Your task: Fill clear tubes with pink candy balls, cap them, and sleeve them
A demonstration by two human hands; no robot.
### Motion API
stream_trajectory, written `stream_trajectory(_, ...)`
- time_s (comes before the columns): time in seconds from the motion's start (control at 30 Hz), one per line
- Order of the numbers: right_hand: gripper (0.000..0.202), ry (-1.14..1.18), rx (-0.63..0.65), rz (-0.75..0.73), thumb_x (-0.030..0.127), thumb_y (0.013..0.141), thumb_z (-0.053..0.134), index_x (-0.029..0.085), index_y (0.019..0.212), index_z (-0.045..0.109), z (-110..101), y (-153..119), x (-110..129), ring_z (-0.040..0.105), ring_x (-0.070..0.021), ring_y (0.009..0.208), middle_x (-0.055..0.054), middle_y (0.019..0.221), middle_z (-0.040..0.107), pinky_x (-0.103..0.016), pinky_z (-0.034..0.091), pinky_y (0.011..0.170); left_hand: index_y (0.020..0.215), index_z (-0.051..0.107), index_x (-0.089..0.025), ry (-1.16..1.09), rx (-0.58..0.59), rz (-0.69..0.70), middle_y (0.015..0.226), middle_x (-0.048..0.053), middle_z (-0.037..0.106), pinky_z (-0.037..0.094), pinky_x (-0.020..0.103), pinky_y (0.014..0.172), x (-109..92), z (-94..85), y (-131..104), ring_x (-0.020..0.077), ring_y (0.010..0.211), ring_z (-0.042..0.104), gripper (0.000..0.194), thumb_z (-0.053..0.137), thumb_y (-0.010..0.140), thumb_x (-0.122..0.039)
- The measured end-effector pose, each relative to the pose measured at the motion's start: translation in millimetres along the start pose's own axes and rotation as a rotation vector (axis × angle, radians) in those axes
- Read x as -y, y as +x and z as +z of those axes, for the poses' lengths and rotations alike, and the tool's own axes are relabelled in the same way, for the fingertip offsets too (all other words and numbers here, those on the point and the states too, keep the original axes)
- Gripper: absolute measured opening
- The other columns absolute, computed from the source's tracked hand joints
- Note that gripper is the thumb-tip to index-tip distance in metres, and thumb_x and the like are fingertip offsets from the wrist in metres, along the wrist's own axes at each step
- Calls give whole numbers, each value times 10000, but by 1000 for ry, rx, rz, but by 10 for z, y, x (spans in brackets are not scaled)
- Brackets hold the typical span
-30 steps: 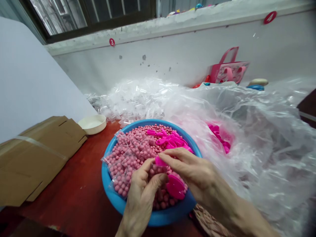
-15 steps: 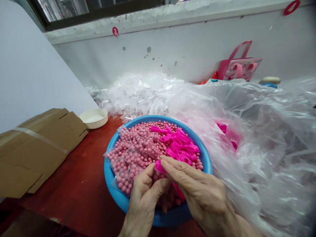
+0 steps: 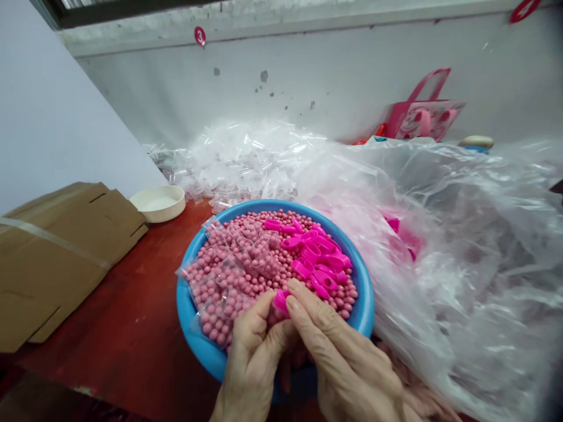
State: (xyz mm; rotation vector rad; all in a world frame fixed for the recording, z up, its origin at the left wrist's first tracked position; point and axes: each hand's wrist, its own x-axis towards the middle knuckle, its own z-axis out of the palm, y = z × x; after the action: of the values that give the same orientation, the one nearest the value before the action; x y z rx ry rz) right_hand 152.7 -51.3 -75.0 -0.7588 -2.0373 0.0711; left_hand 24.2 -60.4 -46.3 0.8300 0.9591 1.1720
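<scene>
Left hand [image 3: 253, 351] and right hand [image 3: 347, 357] pinched small bright-pink plastic piece [image 3: 281, 302]; any slip might have dropped it among round dusty-pink beads [image 3: 345, 300]

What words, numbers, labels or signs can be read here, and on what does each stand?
"3": on a round red sticker on the wall ledge.
"4": on another red sticker, at the top right.
The pink bag shows printing too blurred to read.

The bare hands [image 3: 352, 366] have long, slender fingers [image 3: 313, 332] with creased knuckles [image 3: 326, 316].
</scene>
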Motion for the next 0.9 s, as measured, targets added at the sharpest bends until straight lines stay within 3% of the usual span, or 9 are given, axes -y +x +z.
stream_trajectory(0.1,629,84,54,81,50,841,463,178,1444,335,-62,65,-1,488,-239,1267,-114,1414,478,-370,462,1028,927,628,-178,-41,14,29,572,-59,471,357,133,404,8,-1,7,45,443,404,220,639,820,-370)
stream_trajectory(0.23,759,302,85,311,113,843,531,259,1487,156,-255,175,-46,550,-223,1210,-101,1363,539,-384,508,973,1197,521,-247,-127,85,39,660,-27,573,468,163,451,15,-16,26,84,496,541,352,582,865,-347)
stream_trajectory(0.3,650,426,57,466,140,852,568,278,1426,295,-381,209,-93,641,-210,1085,-102,1298,594,-348,571,879,1240,485,-252,-124,153,24,656,-13,601,489,169,441,24,-38,30,107,519,580,385,560,875,-352)
stream_trajectory(0.43,288,575,-81,675,244,800,694,237,1068,591,-531,278,-130,725,-171,737,-38,880,732,-242,626,634,1186,550,-224,-61,239,-12,649,7,631,475,156,412,44,-59,11,106,497,581,370,578,855,-388)
stream_trajectory(0.5,289,547,-153,658,269,807,686,246,1077,587,-476,315,-81,723,-169,736,-26,856,731,-241,625,630,1223,551,-238,-8,219,-18,648,5,633,455,154,394,41,-39,-15,111,495,576,418,601,839,-395)
stream_trajectory(0.57,347,437,-140,556,302,884,576,236,1221,530,-349,337,2,697,-204,948,-79,1051,712,-308,610,777,1290,522,-264,12,144,12,724,23,671,504,184,474,30,-8,-47,141,593,630,488,616,829,-392)
stream_trajectory(0.63,518,290,-29,387,336,939,448,177,1421,339,-215,337,89,517,-244,1242,-150,1344,548,-401,478,997,1329,501,-275,-17,56,54,962,66,714,550,250,730,22,14,-78,203,879,674,545,637,813,-385)
stream_trajectory(0.73,691,153,106,240,348,949,384,132,1505,36,-114,321,157,333,-240,1362,-146,1501,322,-409,355,1079,1334,509,-274,-38,-45,19,1270,91,626,449,357,983,41,-2,-115,288,1212,530,580,668,784,-367)
stream_trajectory(0.9,795,75,165,93,442,874,525,202,1509,110,-128,321,86,312,-280,1362,-98,1462,412,-414,345,1082,1236,609,-258,-6,-144,32,1296,98,610,500,382,932,156,-85,-157,329,1254,488,502,698,750,-347)
